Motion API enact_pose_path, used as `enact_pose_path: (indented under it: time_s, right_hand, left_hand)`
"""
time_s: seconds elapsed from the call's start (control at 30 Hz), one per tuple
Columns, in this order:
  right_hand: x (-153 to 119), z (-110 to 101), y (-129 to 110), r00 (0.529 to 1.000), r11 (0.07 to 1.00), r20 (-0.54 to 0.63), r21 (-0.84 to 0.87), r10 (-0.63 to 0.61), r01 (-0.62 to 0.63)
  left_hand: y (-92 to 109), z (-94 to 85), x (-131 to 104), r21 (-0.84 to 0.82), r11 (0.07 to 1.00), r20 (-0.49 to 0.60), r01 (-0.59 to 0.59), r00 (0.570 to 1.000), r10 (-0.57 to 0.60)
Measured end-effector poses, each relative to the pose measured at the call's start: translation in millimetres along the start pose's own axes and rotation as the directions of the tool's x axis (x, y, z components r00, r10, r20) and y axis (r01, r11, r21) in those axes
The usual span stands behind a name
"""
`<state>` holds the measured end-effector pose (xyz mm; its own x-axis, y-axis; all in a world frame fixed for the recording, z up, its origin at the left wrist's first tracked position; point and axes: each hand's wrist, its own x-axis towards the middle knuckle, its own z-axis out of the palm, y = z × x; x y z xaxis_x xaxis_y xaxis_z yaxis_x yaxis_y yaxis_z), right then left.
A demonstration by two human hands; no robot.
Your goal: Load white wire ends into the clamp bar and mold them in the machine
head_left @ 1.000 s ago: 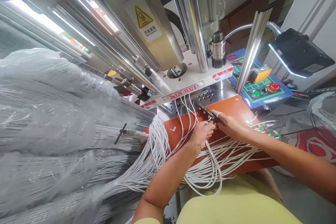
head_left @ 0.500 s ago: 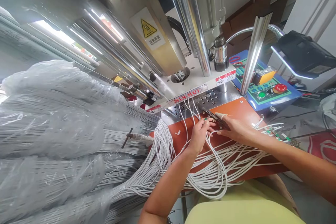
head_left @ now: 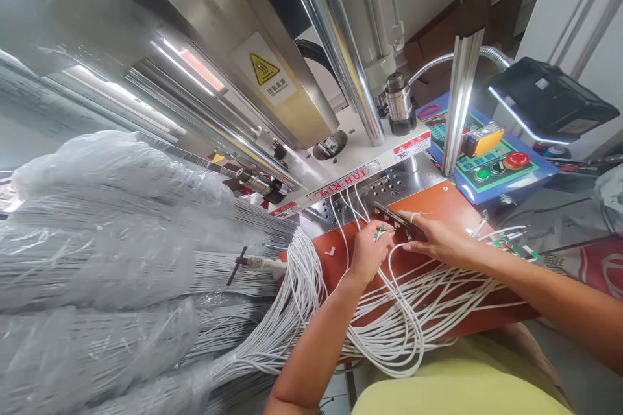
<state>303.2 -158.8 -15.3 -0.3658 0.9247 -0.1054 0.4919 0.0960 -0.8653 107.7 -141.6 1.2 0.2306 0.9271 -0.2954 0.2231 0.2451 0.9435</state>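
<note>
My left hand (head_left: 370, 250) is closed in a pinch on a white cable's end, where a small green circuit board (head_left: 381, 231) shows at the fingertips. Just right of it, my right hand (head_left: 438, 238) grips the near end of a long dark metal bar (head_left: 398, 218) with small pale pieces along its edge. A wrap covers one right fingertip. The bar's far end reaches the press's perforated metal plate (head_left: 384, 187). Several white cables (head_left: 357, 202) run from under the press head onto the orange-brown board (head_left: 445, 204).
A bundle of white cables (head_left: 304, 266) hangs left beside plastic-wrapped cable bundles (head_left: 97, 253). The press head (head_left: 350, 180) is above the plate. A blue control box (head_left: 506, 168) and a lamp (head_left: 549, 100) stand right. Cable ends with green boards (head_left: 511, 246) lie at the right edge.
My left hand has drawn slightly away from the bar, and the green board at its fingertips now shows more plainly. My right hand stays on the bar. The view has shifted a little.
</note>
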Motion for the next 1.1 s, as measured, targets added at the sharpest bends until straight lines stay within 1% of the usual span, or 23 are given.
enact_pose_path:
  time_s: [0.07, 0.1, 0.13, 0.2, 0.27, 0.3, 0.37, 0.5, 0.6, 0.67, 0.8, 0.87, 0.97, 1.1]
  right_hand:
    - [0, 0, 1, 1.0, 1.0, -0.002, 0.005, 0.002, -0.002]
    - [0, 0, 1, 1.0, 1.0, 0.004, 0.011, 0.012, -0.012]
    - [0, -1, 1, 1.0, 1.0, 0.011, 0.016, 0.026, -0.026]
    - [-1, -2, -1, 0.999, 0.999, 0.023, 0.024, 0.04, -0.04]
    - [-2, -4, -3, 0.999, 0.999, 0.025, 0.033, 0.037, -0.038]
    - [-2, -5, -4, 0.999, 0.999, 0.027, 0.04, 0.034, -0.035]
    - [-3, -5, -5, 0.999, 0.998, 0.034, 0.046, 0.037, -0.039]
    - [-3, -5, -4, 0.999, 0.999, 0.023, 0.031, 0.042, -0.043]
    - [-2, -4, -2, 1.0, 0.999, 0.0, 0.045, 0.02, -0.02]
    - [-2, -3, 0, 1.0, 0.999, -0.019, 0.046, 0.011, -0.01]
    - [-3, 1, -3, 0.997, 1.0, -0.077, -0.011, 0.005, -0.006]
    - [-4, 4, -7, 0.996, 0.998, -0.086, -0.056, 0.016, -0.021]
    - [-6, 6, -14, 0.996, 0.994, -0.077, -0.096, 0.036, -0.043]
    - [-7, 3, -17, 0.997, 0.993, -0.068, -0.107, 0.034, -0.041]
  left_hand:
    - [-1, 1.0, 0, 0.118, 0.992, -0.017, -0.05, 0.998, 0.052]
    - [-1, 1.6, 0, 0.146, 0.988, -0.023, -0.052, 0.998, 0.056]
    - [0, 2.3, 0, 0.147, 0.989, -0.02, -0.03, 0.999, 0.034]
    - [2, 4.0, 0, 0.071, 0.994, 0.026, 0.083, 0.996, -0.085]
    - [5, 5.9, 0, -0.048, 0.974, 0.096, 0.221, 0.972, -0.216]
    - [6, 6.8, 1, -0.097, 0.959, 0.122, 0.268, 0.959, -0.256]
    - [8, 8.6, 2, -0.167, 0.939, 0.127, 0.301, 0.951, -0.282]
    - [7, 11.3, 4, -0.185, 0.941, 0.073, 0.282, 0.959, -0.273]
    - [5, 12.4, 5, -0.162, 0.949, 0.062, 0.27, 0.963, -0.264]
    - [3, 12.9, 5, -0.175, 0.951, 0.049, 0.257, 0.966, -0.252]
    - [1, 14.2, 6, -0.206, 0.946, 0.001, 0.251, 0.967, -0.257]
    - [1, 14.8, 8, -0.214, 0.944, -0.014, 0.25, 0.966, -0.259]
    - [1, 15.3, 12, -0.218, 0.946, -0.015, 0.239, 0.969, -0.248]
    - [1, 14.6, 13, -0.209, 0.952, 0.008, 0.225, 0.974, -0.228]
